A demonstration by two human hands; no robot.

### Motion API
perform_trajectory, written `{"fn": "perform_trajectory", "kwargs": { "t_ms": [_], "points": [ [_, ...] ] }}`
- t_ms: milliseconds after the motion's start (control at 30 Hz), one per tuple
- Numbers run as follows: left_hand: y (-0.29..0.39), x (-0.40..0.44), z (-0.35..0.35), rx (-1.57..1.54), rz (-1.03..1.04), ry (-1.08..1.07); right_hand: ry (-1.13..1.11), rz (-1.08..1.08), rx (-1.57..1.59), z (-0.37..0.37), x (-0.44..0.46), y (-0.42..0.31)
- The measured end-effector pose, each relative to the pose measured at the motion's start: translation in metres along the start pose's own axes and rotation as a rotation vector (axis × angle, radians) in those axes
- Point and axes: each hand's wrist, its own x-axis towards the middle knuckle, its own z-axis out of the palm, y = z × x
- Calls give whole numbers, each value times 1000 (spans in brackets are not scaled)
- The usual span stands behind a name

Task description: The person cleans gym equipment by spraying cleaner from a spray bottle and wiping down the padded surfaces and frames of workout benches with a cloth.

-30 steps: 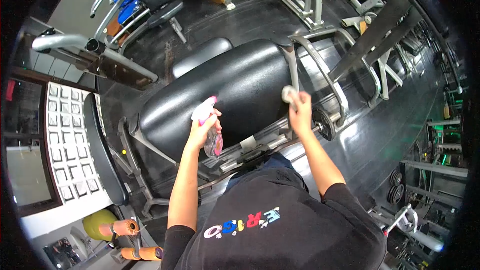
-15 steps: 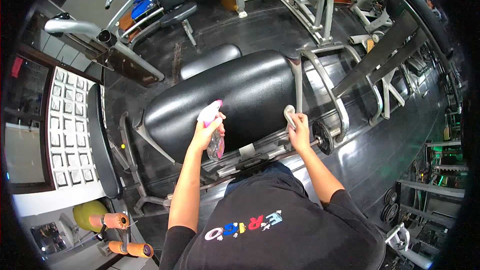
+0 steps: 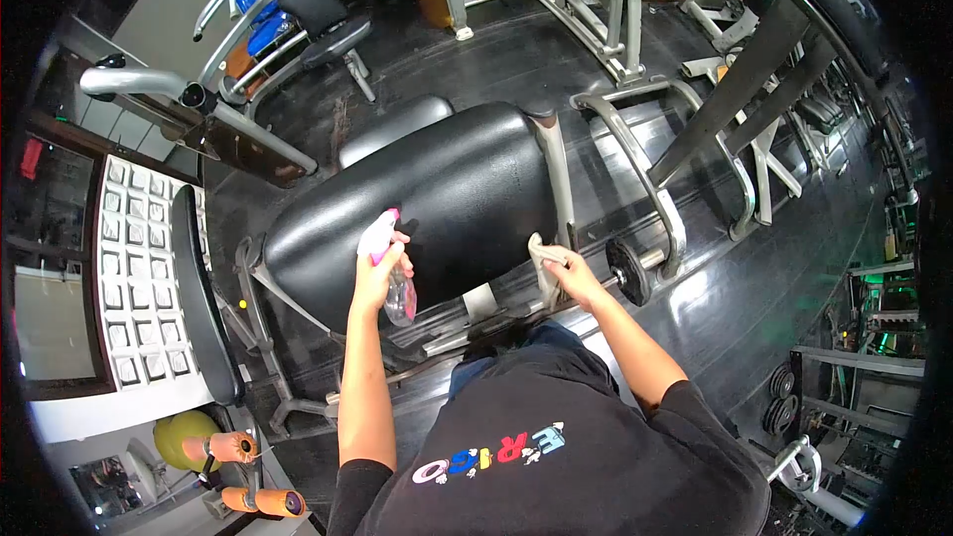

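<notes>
My left hand [image 3: 382,266] is wrapped round the neck of a spray bottle [image 3: 401,300], clear below with a white and pink trigger head. It is held in front of a padded black bench [image 3: 437,174]. A light-coloured cloth [image 3: 541,254] is pinched in my right hand [image 3: 574,276], near the lower right corner of the pad. Whether the cloth touches the pad or the metal frame there, I cannot tell.
A barbell plate [image 3: 627,272] sits close to my right hand, beside bent metal rails [image 3: 667,213]. Behind the bench lies a smaller black pad [image 3: 397,129]. A narrow bench [image 3: 204,288] stands at left. A plate rack [image 3: 784,397] is at lower right.
The view has shifted slightly, so the bench and both hands appear further left. My right hand has come slightly lower with the cloth. Both hands keep their hold.
</notes>
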Motion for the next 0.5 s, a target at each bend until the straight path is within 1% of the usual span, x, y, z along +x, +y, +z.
{"fn": "perform_trajectory", "kwargs": {
  "t_ms": [33,100,133,167,200,267,300,400,467,500],
  "points": [
    [-2,0,4,-35,11,54,-21,11,24,-4,-2,5],
    [-1,-2,5,-12,-3,68,-46,21,49,-15,-4,5],
    [-1,-3,7,8,-20,79,-83,63,142,-22,-7,-6],
    [-2,-4,13,32,-17,139,-118,106,235,-30,-11,-16],
    [0,-7,23,35,-16,138,-108,81,115,-37,-15,-32],
    [1,-16,50,353,8,210,-137,-38,31,-56,-13,-44],
    [-5,-20,64,380,18,196,-124,-47,34,-62,-17,-61],
    [-15,-32,112,180,-20,62,-186,-3,202,-79,-17,-87],
    [-15,-37,140,50,21,-19,-185,8,193,-81,-19,-107],
    [-14,-37,148,67,68,-108,-171,-175,-43,-82,-18,-111]
  ]
}}
